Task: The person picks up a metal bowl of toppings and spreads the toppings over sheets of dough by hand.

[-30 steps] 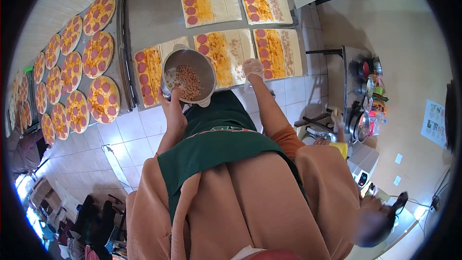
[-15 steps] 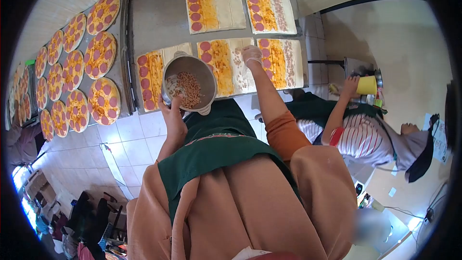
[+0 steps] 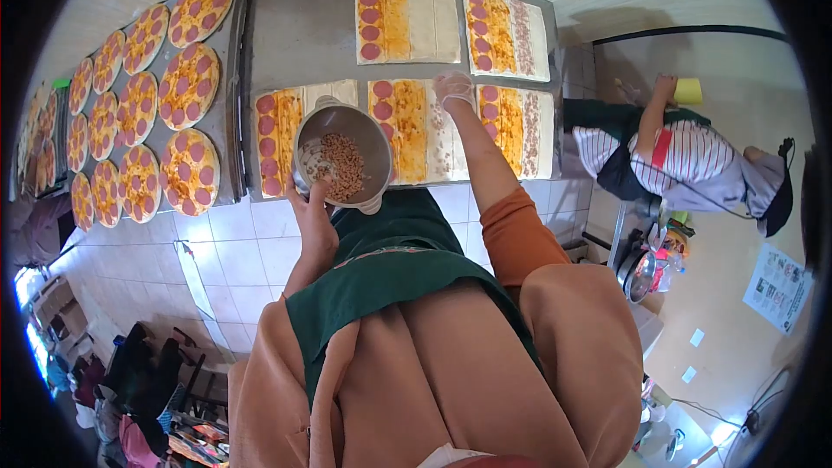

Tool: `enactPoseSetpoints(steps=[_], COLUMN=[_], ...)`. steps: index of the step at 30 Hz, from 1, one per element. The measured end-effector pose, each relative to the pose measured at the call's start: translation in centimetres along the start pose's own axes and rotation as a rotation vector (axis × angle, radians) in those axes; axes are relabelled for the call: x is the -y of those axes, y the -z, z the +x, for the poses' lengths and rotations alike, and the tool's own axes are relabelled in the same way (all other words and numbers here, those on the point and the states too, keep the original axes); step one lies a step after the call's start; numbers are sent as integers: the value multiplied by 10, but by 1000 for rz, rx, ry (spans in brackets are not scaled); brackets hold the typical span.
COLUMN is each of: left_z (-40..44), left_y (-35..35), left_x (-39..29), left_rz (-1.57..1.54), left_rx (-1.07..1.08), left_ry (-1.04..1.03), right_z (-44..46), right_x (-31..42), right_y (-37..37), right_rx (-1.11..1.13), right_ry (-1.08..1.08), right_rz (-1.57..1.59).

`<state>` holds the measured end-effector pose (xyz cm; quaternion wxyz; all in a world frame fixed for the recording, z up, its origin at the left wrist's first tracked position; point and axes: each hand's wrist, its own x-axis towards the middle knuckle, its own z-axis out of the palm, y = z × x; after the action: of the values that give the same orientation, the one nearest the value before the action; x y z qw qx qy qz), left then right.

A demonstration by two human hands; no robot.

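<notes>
The left hand (image 3: 312,215) is gripping the metal pot (image 3: 373,143) by its near rim, thumb reaching inside beside the brown bits (image 3: 344,165). The gloved right hand (image 3: 455,89) is hovering or resting, which cannot be told, at the middle dough sheet's (image 3: 410,134) far right corner, right of the pot. Its fingers are curling; whether they are pinching bits is unclear.

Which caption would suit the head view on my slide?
Left hand holding a metal pot of brown crumbly filling, with the gloved right hand over a topped dough sheet.
</notes>
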<state>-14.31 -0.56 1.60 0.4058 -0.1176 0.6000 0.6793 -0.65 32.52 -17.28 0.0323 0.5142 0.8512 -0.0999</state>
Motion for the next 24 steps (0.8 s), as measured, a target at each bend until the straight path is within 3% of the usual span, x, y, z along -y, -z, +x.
enactPoseSetpoints(steps=[4,7,10,13,19,22,24], left_z=[0,0,1,-3,-6,-8,-12], left_y=[-1,-1,0,-2,2,5,5], left_x=[1,2,5,2,9,11,11], left_rz=[-8,13,-10,-19,56,101,93], left_rx=[-2,-3,6,14,32,22,26], left_ry=[4,9,-3,-9,-2,9,10], right_z=[3,9,-2,-9,-27,-24,-37], right_x=[1,6,5,7,12,-1,-1], right_y=[-2,-3,7,5,30,-11,1], right_rx=[-2,0,107,53,122,-51,63], right_ry=[24,-59,74,-38,41,-3,23], right_rz=[152,49,-29,-18,-29,-81,-89])
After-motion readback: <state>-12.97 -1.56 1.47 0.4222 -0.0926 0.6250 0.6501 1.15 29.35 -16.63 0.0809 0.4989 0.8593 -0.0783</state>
